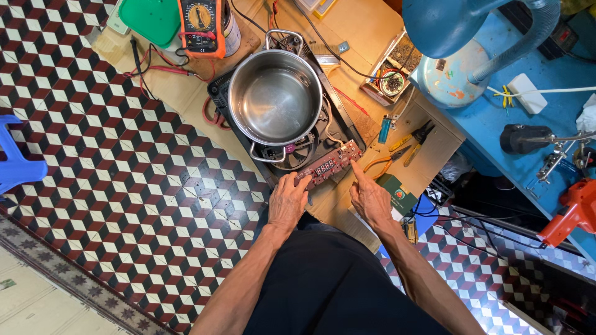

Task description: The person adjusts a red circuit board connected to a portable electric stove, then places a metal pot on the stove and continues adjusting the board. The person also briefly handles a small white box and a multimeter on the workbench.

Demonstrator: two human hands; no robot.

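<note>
- Progress: the induction cooker (pixel 245 102) has its top cover off, with fan and wiring exposed; I judge disassembly done and checking of the control board in hand. Reassembly is not yet done.
- One control board (pixel 328 166) with a red digit display lies at the cooker's near edge, directly ahead of both hands.
- My left hand (pixel 288 201) grips the board's left end, fingers curled on it.
- My right hand (pixel 370 197) has its index finger extended, tip touching the board's right end; other fingers folded.
- One steel pot (pixel 275 96) sits on the cooker, beyond the board.
- One orange multimeter (pixel 202 25) lies far ahead, left.
- Two pliers (pixel 415 138) lie just beyond my right hand.
</note>
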